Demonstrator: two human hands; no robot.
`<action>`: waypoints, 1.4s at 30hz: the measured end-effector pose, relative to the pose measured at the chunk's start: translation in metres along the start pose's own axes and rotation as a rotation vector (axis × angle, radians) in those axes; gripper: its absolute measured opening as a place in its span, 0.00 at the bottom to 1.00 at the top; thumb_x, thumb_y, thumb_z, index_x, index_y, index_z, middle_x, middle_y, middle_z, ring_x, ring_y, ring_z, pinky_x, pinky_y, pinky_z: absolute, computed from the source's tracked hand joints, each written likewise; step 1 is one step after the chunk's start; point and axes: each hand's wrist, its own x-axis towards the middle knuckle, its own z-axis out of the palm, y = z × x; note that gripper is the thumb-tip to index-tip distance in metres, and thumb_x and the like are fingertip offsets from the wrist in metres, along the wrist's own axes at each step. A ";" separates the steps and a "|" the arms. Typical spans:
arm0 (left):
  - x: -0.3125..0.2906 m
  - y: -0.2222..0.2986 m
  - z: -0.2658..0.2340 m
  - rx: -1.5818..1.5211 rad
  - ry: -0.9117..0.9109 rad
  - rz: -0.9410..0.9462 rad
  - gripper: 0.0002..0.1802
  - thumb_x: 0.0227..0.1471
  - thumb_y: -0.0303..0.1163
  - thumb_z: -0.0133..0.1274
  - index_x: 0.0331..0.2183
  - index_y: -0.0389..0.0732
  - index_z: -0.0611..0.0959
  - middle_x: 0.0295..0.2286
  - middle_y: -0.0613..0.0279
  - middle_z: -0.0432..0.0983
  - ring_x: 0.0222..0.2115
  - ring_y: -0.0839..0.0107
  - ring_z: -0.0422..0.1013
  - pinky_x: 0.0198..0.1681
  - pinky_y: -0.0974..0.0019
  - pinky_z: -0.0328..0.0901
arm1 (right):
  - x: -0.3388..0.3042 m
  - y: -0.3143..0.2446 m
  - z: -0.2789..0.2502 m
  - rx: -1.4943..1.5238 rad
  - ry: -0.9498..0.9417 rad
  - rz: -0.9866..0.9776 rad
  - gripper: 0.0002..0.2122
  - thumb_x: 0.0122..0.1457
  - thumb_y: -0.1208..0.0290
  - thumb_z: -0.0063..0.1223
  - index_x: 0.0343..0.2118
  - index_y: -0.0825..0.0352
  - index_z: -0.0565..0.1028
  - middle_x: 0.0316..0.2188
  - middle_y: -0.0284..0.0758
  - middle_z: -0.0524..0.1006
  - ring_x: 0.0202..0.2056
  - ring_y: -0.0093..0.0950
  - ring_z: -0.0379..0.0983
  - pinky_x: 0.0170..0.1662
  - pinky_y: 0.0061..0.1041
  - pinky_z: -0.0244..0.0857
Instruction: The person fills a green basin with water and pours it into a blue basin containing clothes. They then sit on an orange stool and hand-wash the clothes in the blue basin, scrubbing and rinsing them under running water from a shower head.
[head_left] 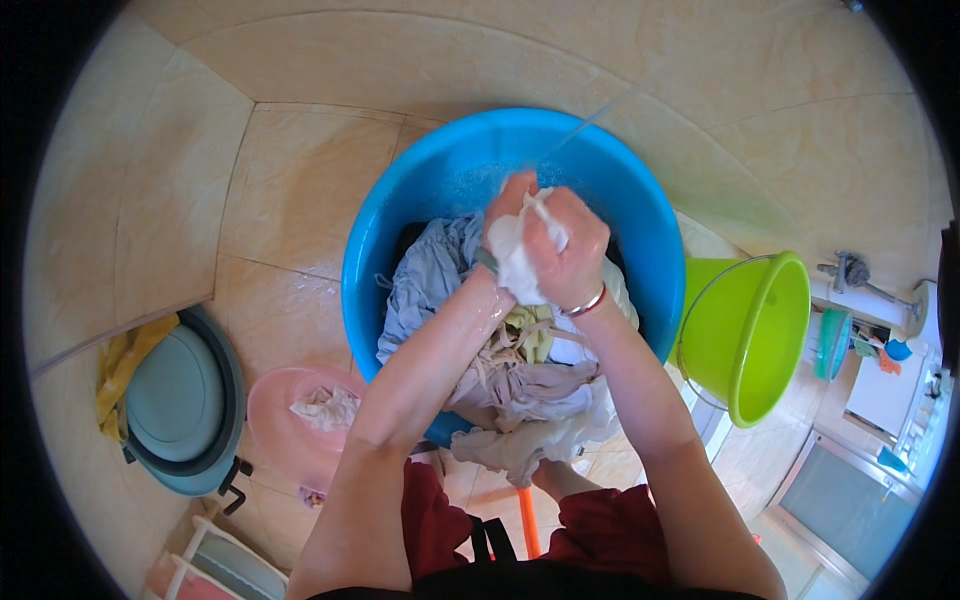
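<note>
Above a big blue basin (658,270), my left hand (508,203) and my right hand (578,240) are closed together around a small wet white cloth (514,262). The cloth bulges out below the fingers, toward my left wrist. My right fingers are curled in a fist; the left fingers are partly blurred and hidden. A thin stream of water (592,118) comes down into the basin just beyond my hands. Below my forearms lie a light blue garment (432,278), a greyish-mauve garment (550,385) and other pale clothes, some hanging over the near rim.
Right of the basin leans a lime green bucket (715,310) with a wire handle. At left stand a pink basin (280,425) with a crumpled pale cloth (327,408) and a grey-green folding tub (175,385) with a yellow cloth (130,370). Tiled walls (420,60) close off the far side.
</note>
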 end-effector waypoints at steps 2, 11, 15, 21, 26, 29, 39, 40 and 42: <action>-0.012 0.000 0.013 -0.117 0.191 -0.033 0.09 0.51 0.38 0.54 0.25 0.44 0.75 0.24 0.69 0.69 0.27 0.78 0.65 0.29 0.71 0.60 | -0.003 0.044 -0.011 -0.171 0.064 0.245 0.08 0.52 0.70 0.54 0.20 0.67 0.72 0.21 0.42 0.72 0.20 0.44 0.69 0.23 0.39 0.62; 0.014 0.035 -0.039 0.940 0.334 0.344 0.20 0.49 0.39 0.58 0.43 0.44 0.76 0.44 0.56 0.69 0.42 0.65 0.67 0.47 0.65 0.62 | -0.034 0.121 -0.057 -0.458 -0.467 0.187 0.22 0.54 0.58 0.56 0.52 0.52 0.71 0.51 0.37 0.70 0.53 0.41 0.62 0.54 0.41 0.56; 0.011 0.028 -0.045 1.801 0.137 0.474 0.35 0.45 0.33 0.61 0.55 0.52 0.68 0.56 0.48 0.55 0.52 0.49 0.60 0.53 0.56 0.60 | -0.038 0.113 -0.039 -0.510 -0.477 0.284 0.27 0.54 0.50 0.54 0.57 0.47 0.65 0.57 0.40 0.63 0.56 0.42 0.59 0.56 0.47 0.55; 0.040 0.030 -0.045 2.132 0.016 -0.042 0.29 0.52 0.33 0.50 0.56 0.57 0.65 0.56 0.42 0.56 0.51 0.48 0.64 0.52 0.52 0.61 | -0.057 0.121 0.008 -0.787 -0.781 0.448 0.21 0.61 0.51 0.44 0.57 0.46 0.65 0.58 0.43 0.61 0.56 0.44 0.59 0.55 0.50 0.55; 0.080 0.017 -0.073 2.174 0.104 -0.005 0.24 0.59 0.34 0.37 0.57 0.53 0.62 0.46 0.42 0.70 0.49 0.54 0.68 0.47 0.52 0.65 | -0.049 0.153 0.027 -0.955 -0.947 0.289 0.18 0.61 0.59 0.44 0.53 0.57 0.66 0.52 0.45 0.68 0.53 0.46 0.64 0.52 0.46 0.61; 0.088 0.014 -0.046 2.302 0.037 -0.265 0.24 0.57 0.32 0.41 0.56 0.50 0.64 0.45 0.43 0.72 0.47 0.52 0.69 0.48 0.53 0.65 | -0.062 0.200 0.033 -1.010 -1.044 0.372 0.19 0.59 0.64 0.46 0.53 0.64 0.65 0.43 0.46 0.73 0.44 0.41 0.71 0.42 0.38 0.68; 0.056 0.023 -0.035 0.638 0.057 -0.044 0.33 0.48 0.44 0.59 0.53 0.42 0.68 0.42 0.58 0.75 0.41 0.63 0.72 0.49 0.58 0.65 | -0.018 0.117 0.005 -0.193 -0.334 0.300 0.08 0.53 0.66 0.57 0.34 0.61 0.77 0.35 0.45 0.75 0.35 0.44 0.72 0.36 0.38 0.67; 0.052 0.028 -0.032 0.438 0.021 -0.098 0.33 0.50 0.46 0.57 0.53 0.41 0.69 0.41 0.58 0.75 0.40 0.64 0.72 0.47 0.59 0.66 | -0.007 0.089 0.002 -0.214 -0.333 0.235 0.08 0.51 0.66 0.59 0.33 0.62 0.78 0.33 0.44 0.75 0.34 0.42 0.72 0.35 0.36 0.67; 0.044 0.031 -0.034 0.030 -0.043 -0.216 0.31 0.53 0.49 0.55 0.52 0.40 0.70 0.40 0.58 0.76 0.38 0.66 0.73 0.45 0.60 0.67 | 0.002 0.035 -0.002 -0.183 -0.342 0.058 0.10 0.47 0.65 0.62 0.30 0.61 0.78 0.33 0.41 0.74 0.32 0.40 0.72 0.34 0.34 0.67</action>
